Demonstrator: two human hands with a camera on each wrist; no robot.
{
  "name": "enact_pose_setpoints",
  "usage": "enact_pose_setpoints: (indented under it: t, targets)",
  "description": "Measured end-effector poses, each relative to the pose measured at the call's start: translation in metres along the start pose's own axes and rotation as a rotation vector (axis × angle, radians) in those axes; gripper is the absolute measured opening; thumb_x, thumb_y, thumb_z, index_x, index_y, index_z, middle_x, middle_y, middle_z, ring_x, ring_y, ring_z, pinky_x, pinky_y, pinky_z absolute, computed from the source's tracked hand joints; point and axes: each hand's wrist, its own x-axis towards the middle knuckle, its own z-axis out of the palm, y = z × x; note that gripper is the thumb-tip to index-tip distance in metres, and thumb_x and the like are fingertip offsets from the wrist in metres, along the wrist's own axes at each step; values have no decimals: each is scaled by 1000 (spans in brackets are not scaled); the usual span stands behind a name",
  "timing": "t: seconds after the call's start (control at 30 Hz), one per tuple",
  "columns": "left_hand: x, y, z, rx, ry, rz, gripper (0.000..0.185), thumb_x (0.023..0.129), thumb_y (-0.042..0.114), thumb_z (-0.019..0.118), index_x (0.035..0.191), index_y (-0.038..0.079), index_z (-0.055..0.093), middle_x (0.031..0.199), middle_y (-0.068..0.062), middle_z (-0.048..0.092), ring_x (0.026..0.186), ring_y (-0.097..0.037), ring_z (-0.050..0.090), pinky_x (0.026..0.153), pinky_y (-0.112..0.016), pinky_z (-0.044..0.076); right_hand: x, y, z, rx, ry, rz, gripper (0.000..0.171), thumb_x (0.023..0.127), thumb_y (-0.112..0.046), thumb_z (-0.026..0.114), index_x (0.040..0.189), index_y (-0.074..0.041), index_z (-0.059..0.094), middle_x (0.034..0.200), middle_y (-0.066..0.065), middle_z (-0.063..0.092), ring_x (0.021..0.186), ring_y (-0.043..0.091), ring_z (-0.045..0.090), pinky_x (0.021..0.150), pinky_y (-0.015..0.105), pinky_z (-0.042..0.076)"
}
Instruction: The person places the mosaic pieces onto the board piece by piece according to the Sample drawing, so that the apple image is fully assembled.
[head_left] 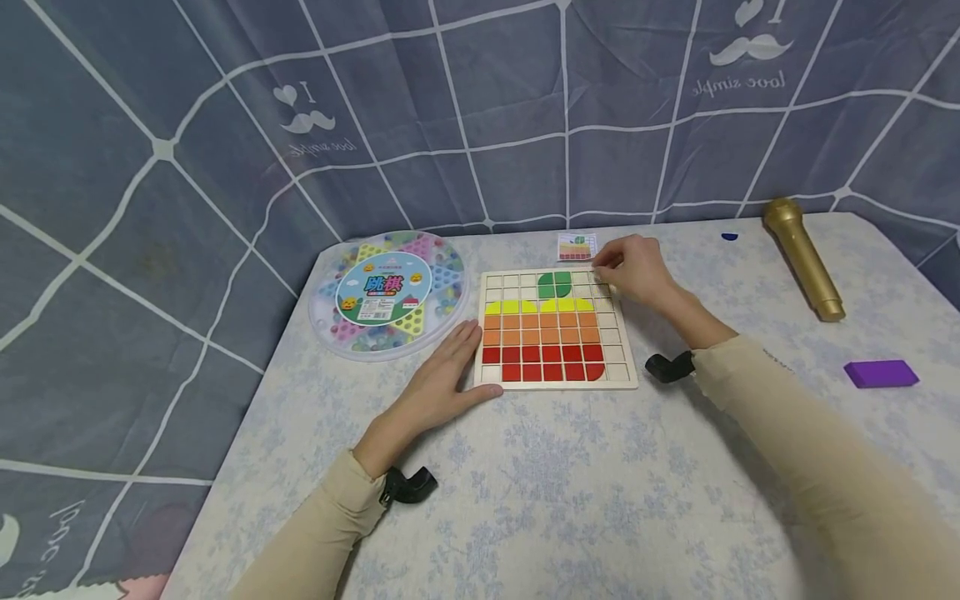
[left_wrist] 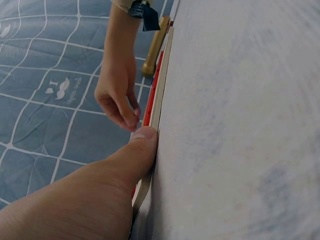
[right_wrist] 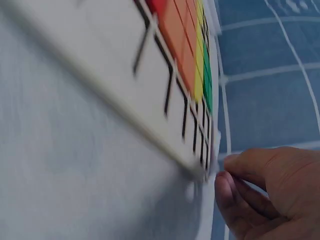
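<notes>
**Two hands at a wooden grid board**

The left hand (head_left: 442,375) lies flat with straight fingers, its thumb pressed against the near left edge of the puzzle board (head_left: 557,329), holding nothing. The right hand (head_left: 633,268) hovers at the board's far right corner, fingers curled together; whether it pinches a piece cannot be told. The board sits mid-table, filled with red, orange, yellow and green tiles. Behind it lies a small pattern card (head_left: 577,247); left, a round marble game (head_left: 385,293); right, a gold microphone (head_left: 802,257) and a purple block (head_left: 881,373).
</notes>
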Motion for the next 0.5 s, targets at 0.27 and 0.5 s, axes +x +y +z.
enact_pose_setpoints:
  t: [0.27,0.5]
  targets:
    - [0,0,0,1,-3,-4,102,96,55,73,167,3,22,176,-12,20,165,-27,12,132,-50,20,-3,53,-45,-57,140,101,22,97,-11,70,109,6,78,102,29,76,92,40,71,89,48,48]
    - [-1,1,-1,-2,-8,-7,102,95,54,74,167,3,22,176,-11,19,165,-27,12,131,-51,21,-11,93,-72,-140,187,220,42,99,-12,58,131,14,64,123,41,64,116,54,58,111,64,33]
